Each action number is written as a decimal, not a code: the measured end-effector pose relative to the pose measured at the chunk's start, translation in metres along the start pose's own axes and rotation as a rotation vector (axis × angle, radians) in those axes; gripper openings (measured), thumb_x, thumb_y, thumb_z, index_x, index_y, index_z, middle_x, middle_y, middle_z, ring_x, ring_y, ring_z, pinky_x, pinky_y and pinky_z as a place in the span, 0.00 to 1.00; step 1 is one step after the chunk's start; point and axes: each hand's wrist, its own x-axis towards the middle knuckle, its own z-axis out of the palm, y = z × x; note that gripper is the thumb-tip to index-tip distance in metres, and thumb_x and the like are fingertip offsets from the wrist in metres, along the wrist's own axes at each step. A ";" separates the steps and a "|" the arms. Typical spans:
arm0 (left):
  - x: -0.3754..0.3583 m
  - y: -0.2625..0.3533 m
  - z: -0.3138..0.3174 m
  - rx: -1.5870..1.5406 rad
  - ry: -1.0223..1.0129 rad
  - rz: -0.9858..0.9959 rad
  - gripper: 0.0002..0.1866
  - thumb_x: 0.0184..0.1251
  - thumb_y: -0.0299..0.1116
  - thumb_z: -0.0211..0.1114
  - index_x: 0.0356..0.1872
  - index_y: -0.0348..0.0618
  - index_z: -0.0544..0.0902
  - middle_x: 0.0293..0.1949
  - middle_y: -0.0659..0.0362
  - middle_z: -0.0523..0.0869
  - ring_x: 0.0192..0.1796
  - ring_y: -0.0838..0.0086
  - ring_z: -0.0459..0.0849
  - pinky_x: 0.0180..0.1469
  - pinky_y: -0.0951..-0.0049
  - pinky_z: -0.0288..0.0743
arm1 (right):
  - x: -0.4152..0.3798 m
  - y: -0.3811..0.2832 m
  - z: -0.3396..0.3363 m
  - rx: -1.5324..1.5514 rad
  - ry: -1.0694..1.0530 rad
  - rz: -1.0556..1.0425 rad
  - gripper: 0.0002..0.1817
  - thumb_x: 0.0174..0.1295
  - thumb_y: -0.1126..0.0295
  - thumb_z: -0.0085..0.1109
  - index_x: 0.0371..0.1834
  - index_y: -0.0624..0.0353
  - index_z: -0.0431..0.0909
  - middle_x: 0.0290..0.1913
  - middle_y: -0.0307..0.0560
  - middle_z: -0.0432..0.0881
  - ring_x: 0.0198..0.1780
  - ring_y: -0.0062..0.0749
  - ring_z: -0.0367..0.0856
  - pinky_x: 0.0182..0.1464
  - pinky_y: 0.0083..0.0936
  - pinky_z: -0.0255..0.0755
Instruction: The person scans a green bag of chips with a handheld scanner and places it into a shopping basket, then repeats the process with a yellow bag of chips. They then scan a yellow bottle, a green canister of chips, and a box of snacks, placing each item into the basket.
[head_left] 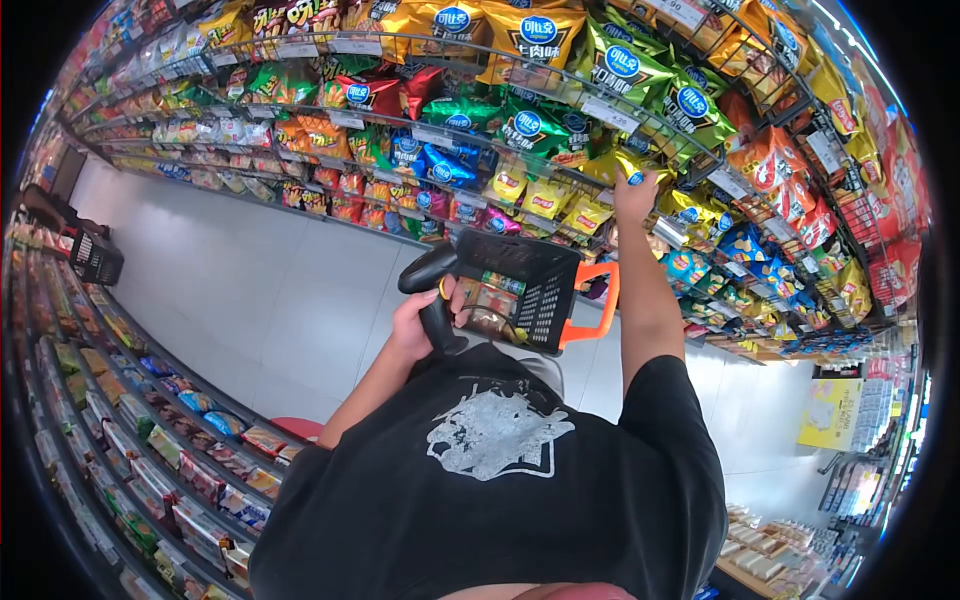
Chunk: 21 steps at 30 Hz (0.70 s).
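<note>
My left hand (430,312) is wrapped round the grip of a black handheld barcode scanner (430,270) in front of my body. My right arm stretches out to the shelf, where my right hand (636,198) grips a yellow bag of chips (628,164); part of its fingers is hidden behind the bag. Between my arms stands a black shopping basket (545,300) with an orange handle (609,300). Inside it lie several packaged goods (490,298). Green chip bags (622,62) hang over the shelf edge above my right hand, and more yellow bags (700,214) sit to its right.
Shelves of snack bags (460,110) curve across the front and right, with price labels along their edges. Another shelf of packaged goods (140,430) runs along the left. Down the pale tiled aisle (250,270) stands another black basket (97,258). A yellow display box (830,410) is at right.
</note>
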 end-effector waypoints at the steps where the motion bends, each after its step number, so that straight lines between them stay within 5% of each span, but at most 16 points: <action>1: -0.001 0.001 0.000 0.007 0.007 -0.019 0.15 0.66 0.46 0.59 0.39 0.45 0.71 0.33 0.57 0.73 0.35 0.68 0.73 0.41 0.69 0.69 | -0.008 -0.001 -0.007 0.050 0.036 -0.056 0.35 0.52 0.47 0.76 0.57 0.53 0.72 0.54 0.61 0.78 0.53 0.61 0.79 0.56 0.47 0.73; 2: -0.001 0.001 0.000 0.014 0.008 -0.039 0.15 0.66 0.46 0.59 0.39 0.45 0.71 0.33 0.57 0.73 0.35 0.68 0.73 0.42 0.69 0.69 | -0.016 -0.003 -0.014 0.108 0.061 -0.122 0.32 0.52 0.58 0.78 0.56 0.56 0.72 0.52 0.62 0.77 0.54 0.64 0.78 0.57 0.47 0.72; 6: 0.017 -0.005 0.002 0.007 -0.007 -0.053 0.15 0.66 0.47 0.59 0.38 0.46 0.71 0.34 0.57 0.74 0.36 0.68 0.74 0.43 0.70 0.70 | -0.039 0.012 -0.030 0.276 0.147 -0.374 0.28 0.50 0.71 0.74 0.54 0.61 0.73 0.50 0.60 0.77 0.55 0.61 0.76 0.58 0.46 0.70; 10: 0.039 -0.020 -0.002 0.077 -0.045 -0.106 0.16 0.66 0.49 0.59 0.38 0.47 0.71 0.34 0.57 0.76 0.37 0.69 0.77 0.42 0.71 0.71 | -0.070 0.023 -0.062 0.345 0.170 -0.458 0.27 0.49 0.74 0.72 0.55 0.64 0.75 0.51 0.59 0.79 0.56 0.55 0.78 0.61 0.41 0.70; 11: 0.040 -0.021 -0.001 0.121 -0.040 -0.129 0.16 0.66 0.49 0.59 0.38 0.47 0.71 0.34 0.57 0.76 0.37 0.70 0.77 0.42 0.71 0.71 | -0.082 0.025 -0.072 0.406 0.153 -0.447 0.28 0.51 0.75 0.72 0.57 0.62 0.74 0.54 0.55 0.78 0.57 0.46 0.78 0.63 0.37 0.70; 14: 0.040 -0.017 0.001 0.222 -0.050 -0.191 0.17 0.68 0.49 0.59 0.39 0.46 0.72 0.33 0.56 0.77 0.33 0.72 0.78 0.39 0.74 0.72 | -0.116 0.048 -0.084 0.891 -0.036 -0.225 0.31 0.57 0.78 0.74 0.63 0.60 0.69 0.60 0.46 0.74 0.58 0.30 0.76 0.63 0.31 0.72; 15: 0.039 -0.018 0.000 0.242 -0.047 -0.228 0.16 0.68 0.48 0.59 0.40 0.45 0.72 0.33 0.56 0.77 0.32 0.72 0.77 0.38 0.74 0.72 | -0.126 0.057 -0.092 0.835 -0.080 -0.173 0.28 0.61 0.76 0.72 0.62 0.59 0.69 0.59 0.45 0.76 0.59 0.31 0.77 0.61 0.33 0.74; 17: 0.041 -0.022 -0.001 0.202 -0.056 -0.286 0.16 0.69 0.47 0.59 0.40 0.45 0.72 0.32 0.56 0.76 0.32 0.73 0.77 0.36 0.76 0.72 | -0.154 0.064 -0.104 1.391 -0.358 0.291 0.24 0.66 0.73 0.68 0.63 0.58 0.70 0.58 0.43 0.78 0.58 0.32 0.78 0.60 0.34 0.75; 21: 0.049 -0.026 0.011 0.289 -0.111 -0.370 0.14 0.71 0.44 0.59 0.38 0.43 0.73 0.28 0.57 0.76 0.28 0.74 0.76 0.32 0.77 0.71 | -0.197 0.068 -0.118 1.854 -0.472 0.539 0.23 0.78 0.58 0.49 0.71 0.55 0.68 0.65 0.46 0.79 0.67 0.42 0.76 0.70 0.45 0.69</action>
